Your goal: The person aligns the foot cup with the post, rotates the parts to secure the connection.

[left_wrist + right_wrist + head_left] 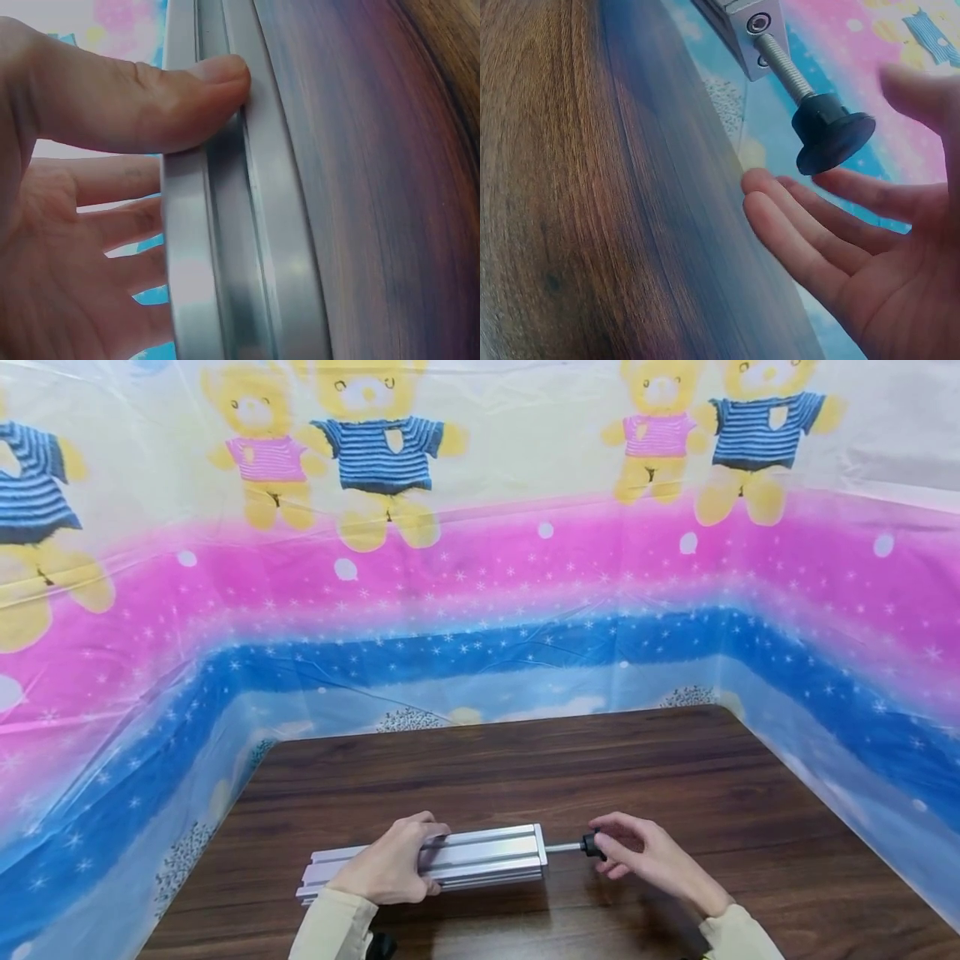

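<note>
An aluminium profile [487, 853] with long grooves lies crosswise in front of me, low over the table. My left hand [386, 864] grips it near its middle, the thumb [180, 105] on the grooved near side and the other fingers on the far side. From the end plate [774, 13] at its right end sticks out a threaded levelling foot [829, 131], with a metal stem [784, 66] and a round black base. Around that base my right hand [652, 860] is spread, thumb apart from it. The index finger is close to its rim; contact is unclear.
The dark wood-grain table [480, 777] has rounded far corners. A printed curtain [480, 577] with bears encloses its back and sides. A small black object [381, 945] shows beside the left sleeve.
</note>
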`<state>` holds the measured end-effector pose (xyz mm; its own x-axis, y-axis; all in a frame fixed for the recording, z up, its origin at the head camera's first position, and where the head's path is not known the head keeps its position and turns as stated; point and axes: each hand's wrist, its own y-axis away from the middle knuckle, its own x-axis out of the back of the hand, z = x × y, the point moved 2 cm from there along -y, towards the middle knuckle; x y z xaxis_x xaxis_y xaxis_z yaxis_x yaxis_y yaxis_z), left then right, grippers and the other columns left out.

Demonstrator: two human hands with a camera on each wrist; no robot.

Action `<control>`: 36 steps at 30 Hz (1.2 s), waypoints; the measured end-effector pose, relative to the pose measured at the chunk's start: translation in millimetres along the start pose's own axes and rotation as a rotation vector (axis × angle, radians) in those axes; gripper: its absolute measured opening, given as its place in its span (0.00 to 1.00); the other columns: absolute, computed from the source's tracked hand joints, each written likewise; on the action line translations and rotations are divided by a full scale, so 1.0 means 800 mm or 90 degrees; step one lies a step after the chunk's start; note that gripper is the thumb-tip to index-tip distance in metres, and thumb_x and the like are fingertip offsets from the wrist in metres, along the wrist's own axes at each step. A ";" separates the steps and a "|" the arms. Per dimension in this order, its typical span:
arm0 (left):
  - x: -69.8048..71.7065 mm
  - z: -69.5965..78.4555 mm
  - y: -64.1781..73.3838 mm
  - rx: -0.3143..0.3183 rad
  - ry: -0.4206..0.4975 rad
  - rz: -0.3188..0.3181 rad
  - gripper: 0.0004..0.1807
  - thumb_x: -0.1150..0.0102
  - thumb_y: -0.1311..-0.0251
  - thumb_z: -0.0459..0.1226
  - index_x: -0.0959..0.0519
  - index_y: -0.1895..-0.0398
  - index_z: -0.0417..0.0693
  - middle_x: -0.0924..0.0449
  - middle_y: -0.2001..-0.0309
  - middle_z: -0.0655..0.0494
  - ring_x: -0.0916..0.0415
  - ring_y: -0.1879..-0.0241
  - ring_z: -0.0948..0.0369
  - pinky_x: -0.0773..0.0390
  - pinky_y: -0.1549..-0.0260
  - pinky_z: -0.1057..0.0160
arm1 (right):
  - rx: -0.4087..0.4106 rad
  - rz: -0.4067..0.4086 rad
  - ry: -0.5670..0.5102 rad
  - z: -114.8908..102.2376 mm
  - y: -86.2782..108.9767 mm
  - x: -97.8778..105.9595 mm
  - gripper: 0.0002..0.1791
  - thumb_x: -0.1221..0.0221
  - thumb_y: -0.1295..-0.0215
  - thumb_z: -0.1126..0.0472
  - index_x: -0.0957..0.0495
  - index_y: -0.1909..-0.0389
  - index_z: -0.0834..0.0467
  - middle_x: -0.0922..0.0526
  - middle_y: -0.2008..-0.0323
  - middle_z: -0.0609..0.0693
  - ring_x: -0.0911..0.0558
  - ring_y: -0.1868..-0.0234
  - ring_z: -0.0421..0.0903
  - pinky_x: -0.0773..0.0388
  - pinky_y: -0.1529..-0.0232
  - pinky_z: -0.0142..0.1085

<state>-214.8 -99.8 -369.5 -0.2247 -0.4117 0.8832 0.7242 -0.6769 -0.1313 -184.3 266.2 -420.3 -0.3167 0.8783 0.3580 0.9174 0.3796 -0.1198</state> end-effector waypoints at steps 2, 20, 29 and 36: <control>0.000 0.000 0.000 0.003 0.000 0.002 0.34 0.26 0.62 0.31 0.21 0.43 0.34 0.26 0.61 0.58 0.32 0.66 0.64 0.28 0.67 0.67 | 0.020 0.004 0.023 0.000 0.002 0.001 0.25 0.42 0.26 0.59 0.30 0.35 0.68 0.18 0.50 0.65 0.12 0.57 0.51 0.15 0.58 0.42; -0.001 0.000 0.002 0.040 0.008 -0.031 0.35 0.25 0.59 0.33 0.21 0.41 0.37 0.25 0.58 0.58 0.32 0.63 0.61 0.28 0.63 0.63 | -0.004 -0.014 -0.003 0.000 -0.002 -0.002 0.21 0.48 0.22 0.56 0.21 0.50 0.72 0.14 0.65 0.65 0.11 0.70 0.50 0.14 0.66 0.45; -0.005 -0.002 0.004 0.037 -0.031 -0.020 0.35 0.23 0.63 0.35 0.19 0.44 0.40 0.24 0.57 0.59 0.29 0.58 0.58 0.25 0.59 0.59 | -0.053 -0.043 0.007 0.005 -0.007 -0.006 0.29 0.55 0.19 0.49 0.20 0.60 0.74 0.13 0.73 0.58 0.13 0.77 0.48 0.15 0.71 0.48; -0.006 0.000 0.003 0.041 -0.046 -0.019 0.35 0.22 0.63 0.36 0.19 0.44 0.41 0.22 0.53 0.56 0.26 0.54 0.54 0.22 0.54 0.53 | -0.056 -0.027 0.039 0.003 -0.008 -0.008 0.30 0.56 0.18 0.50 0.19 0.64 0.72 0.13 0.77 0.54 0.14 0.80 0.47 0.16 0.74 0.48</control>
<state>-212.1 -99.4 -374.5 -0.2009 -0.3454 0.9167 0.7585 -0.6471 -0.0776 -188.4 259.1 -423.8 -0.3434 0.8414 0.4173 0.9217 0.3873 -0.0224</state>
